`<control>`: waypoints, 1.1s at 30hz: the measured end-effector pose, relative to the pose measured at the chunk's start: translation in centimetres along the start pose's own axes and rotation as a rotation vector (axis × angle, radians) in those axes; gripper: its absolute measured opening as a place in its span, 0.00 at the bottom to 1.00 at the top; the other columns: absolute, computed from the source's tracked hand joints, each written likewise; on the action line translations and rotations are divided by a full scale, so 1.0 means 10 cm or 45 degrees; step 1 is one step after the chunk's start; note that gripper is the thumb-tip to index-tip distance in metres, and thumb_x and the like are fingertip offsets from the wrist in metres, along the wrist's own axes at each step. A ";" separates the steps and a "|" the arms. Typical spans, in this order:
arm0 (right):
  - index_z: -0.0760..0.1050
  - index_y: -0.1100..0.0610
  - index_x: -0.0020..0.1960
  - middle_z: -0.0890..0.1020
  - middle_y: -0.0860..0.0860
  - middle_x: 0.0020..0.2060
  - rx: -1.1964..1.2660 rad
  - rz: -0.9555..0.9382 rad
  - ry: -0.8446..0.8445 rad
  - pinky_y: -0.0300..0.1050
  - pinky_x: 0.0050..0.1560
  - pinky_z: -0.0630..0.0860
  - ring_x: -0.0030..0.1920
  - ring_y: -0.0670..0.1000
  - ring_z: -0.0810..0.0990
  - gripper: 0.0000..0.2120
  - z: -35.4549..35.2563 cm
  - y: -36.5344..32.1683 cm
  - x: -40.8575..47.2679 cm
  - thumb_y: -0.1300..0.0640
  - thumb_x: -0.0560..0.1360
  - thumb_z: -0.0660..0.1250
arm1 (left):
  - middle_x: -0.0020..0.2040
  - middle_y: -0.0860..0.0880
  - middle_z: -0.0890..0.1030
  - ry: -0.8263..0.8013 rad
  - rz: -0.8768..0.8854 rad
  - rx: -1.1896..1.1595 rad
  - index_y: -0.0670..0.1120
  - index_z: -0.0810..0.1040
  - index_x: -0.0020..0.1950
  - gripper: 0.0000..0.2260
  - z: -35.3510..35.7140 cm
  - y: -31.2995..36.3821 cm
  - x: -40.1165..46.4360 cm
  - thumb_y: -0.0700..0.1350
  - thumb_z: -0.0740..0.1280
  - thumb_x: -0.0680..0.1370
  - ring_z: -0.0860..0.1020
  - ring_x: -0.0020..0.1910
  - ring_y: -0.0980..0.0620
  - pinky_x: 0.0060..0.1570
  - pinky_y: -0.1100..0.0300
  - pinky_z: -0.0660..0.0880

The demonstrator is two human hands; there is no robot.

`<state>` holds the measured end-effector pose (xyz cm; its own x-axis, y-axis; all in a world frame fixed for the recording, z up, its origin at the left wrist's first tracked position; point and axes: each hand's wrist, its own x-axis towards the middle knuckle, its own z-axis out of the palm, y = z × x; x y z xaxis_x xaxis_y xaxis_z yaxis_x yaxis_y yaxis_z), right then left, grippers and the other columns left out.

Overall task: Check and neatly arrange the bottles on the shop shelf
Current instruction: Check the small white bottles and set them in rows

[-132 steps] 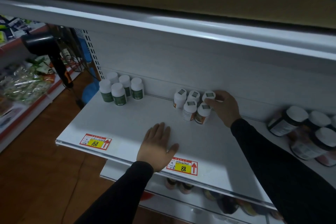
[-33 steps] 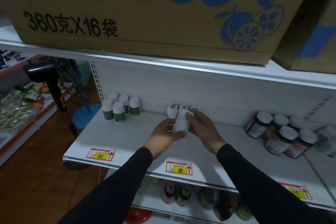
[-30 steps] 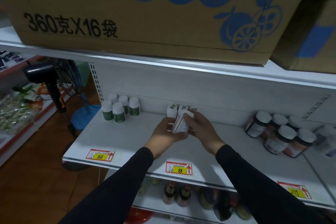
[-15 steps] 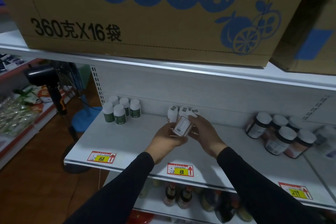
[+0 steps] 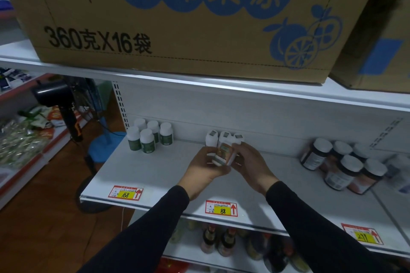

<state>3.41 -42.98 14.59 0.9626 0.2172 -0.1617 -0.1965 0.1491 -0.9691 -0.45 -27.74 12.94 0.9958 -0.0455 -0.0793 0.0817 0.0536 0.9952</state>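
Observation:
A small white bottle with an orange-and-green label (image 5: 224, 154) is tilted over between both hands above the white shelf (image 5: 155, 175). My left hand (image 5: 205, 168) grips it from below and the left. My right hand (image 5: 250, 163) holds its upper right side with thumb and fingers. Three more white bottles of the same kind (image 5: 221, 138) stand behind at the back panel. Several green-label bottles (image 5: 149, 136) stand in a tidy cluster at the shelf's left end.
Dark jars with white lids (image 5: 346, 167) crowd the shelf's right end, some leaning. A big cardboard box (image 5: 177, 17) sits on the shelf above. Price tags 168 (image 5: 125, 193), 88 (image 5: 221, 208) and 299 (image 5: 362, 234) line the front edge. Sauce bottles (image 5: 218, 241) stand below; a fan (image 5: 66, 106) is left.
Earlier my left hand lay flat on the shelf while the right touched the group. Now both hold one bottle, which has been turned over the last second so its coloured label shows.

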 end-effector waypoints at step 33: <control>0.76 0.64 0.65 0.82 0.63 0.58 0.274 0.280 0.145 0.53 0.65 0.75 0.62 0.61 0.79 0.27 -0.09 0.15 0.20 0.43 0.78 0.64 | 0.49 0.52 0.85 -0.026 0.086 0.028 0.55 0.80 0.54 0.20 0.07 0.06 0.04 0.32 0.73 0.72 0.83 0.51 0.54 0.51 0.62 0.79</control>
<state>5.19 -43.16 12.66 0.9051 0.1593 -0.3943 -0.4251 0.3137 -0.8491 -0.03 -28.45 13.58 0.9979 -0.0630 -0.0112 0.0134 0.0357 0.9993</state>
